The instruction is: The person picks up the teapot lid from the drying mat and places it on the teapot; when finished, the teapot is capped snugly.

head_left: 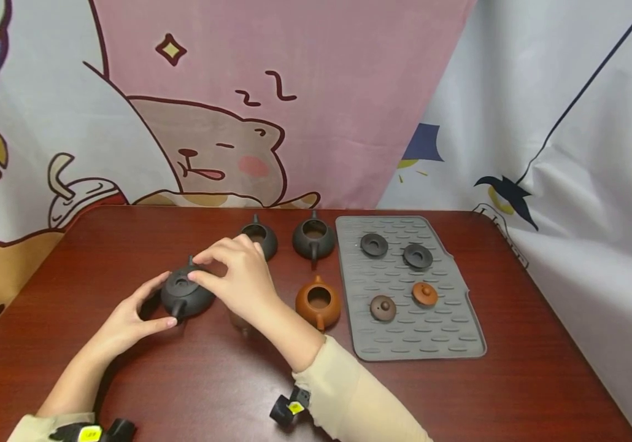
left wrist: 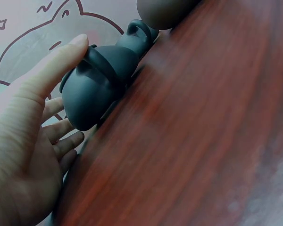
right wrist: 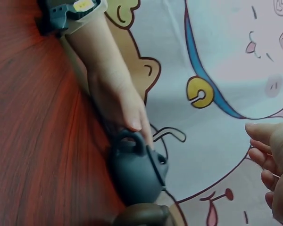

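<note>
Saw at far left the left hand [head_left: 128, 316], at eight o'clock from the lidded dark grey teapot [head_left: 197, 300], curled round that pot with thumb on the handle [head_left: 180, 309] and fingers along the ten o'clock side. Found the pot standing on the reddish-brown wooden table [head_left: 211, 383], handle toward six o'clock, spout [head_left: 191, 261] toward twelve, dark lid [head_left: 182, 282] seated on top. Noted next the right hand [head_left: 241, 273], extended from four o'clock, thumb and forefinger spread over the lid's two o'clock edge in the head view, yet apart from it in the right wrist view, other fingers loosely bent. Made out at four o'clock, mostly hidden under the right forearm [head_left: 291, 334], a brown teapot [head_left: 238, 323]; could not tell the state of its mouth. Saw at two o'clock an uncovered charcoal teapot [head_left: 269, 242], partly behind the right hand, then farther right its uncovered twin [head_left: 302, 243]. Found at three o'clock an uncovered terracotta-coloured teapot [head_left: 307, 310], just beside a grey ridged mat [head_left: 404, 336]. Counted there a first charcoal lid [head_left: 374, 245] toward eleven o'clock, a brown lid [head_left: 383, 309] toward eight, a second charcoal lid [head_left: 418, 256] near twelve and an orange lid [head_left: 425, 294] near three.
</note>
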Demonstrator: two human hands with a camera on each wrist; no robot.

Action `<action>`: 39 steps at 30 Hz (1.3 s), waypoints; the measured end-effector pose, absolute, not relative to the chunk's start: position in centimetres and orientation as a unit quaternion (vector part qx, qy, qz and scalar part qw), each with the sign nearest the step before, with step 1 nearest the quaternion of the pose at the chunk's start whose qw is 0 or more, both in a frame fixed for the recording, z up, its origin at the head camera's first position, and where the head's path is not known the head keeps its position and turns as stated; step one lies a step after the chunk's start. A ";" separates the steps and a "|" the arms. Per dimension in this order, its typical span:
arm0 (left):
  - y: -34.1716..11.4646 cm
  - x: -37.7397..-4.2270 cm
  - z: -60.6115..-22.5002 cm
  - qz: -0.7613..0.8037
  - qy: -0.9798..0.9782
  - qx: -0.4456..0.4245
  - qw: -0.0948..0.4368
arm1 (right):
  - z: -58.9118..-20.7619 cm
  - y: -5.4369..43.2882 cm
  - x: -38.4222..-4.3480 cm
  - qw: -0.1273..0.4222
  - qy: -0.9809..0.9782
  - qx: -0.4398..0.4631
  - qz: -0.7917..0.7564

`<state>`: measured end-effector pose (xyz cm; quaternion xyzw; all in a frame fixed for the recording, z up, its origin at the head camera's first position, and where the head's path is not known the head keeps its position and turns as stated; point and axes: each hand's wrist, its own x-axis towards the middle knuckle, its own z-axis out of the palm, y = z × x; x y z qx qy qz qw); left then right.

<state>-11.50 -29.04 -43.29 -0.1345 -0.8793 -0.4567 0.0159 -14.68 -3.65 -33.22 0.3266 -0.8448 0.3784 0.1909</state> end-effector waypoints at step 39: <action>-29.2 -11.5 -43.4 -0.460 -0.876 -0.139 0.033 | -34.8 12.6 -11.2 0.277 -0.799 0.305 0.439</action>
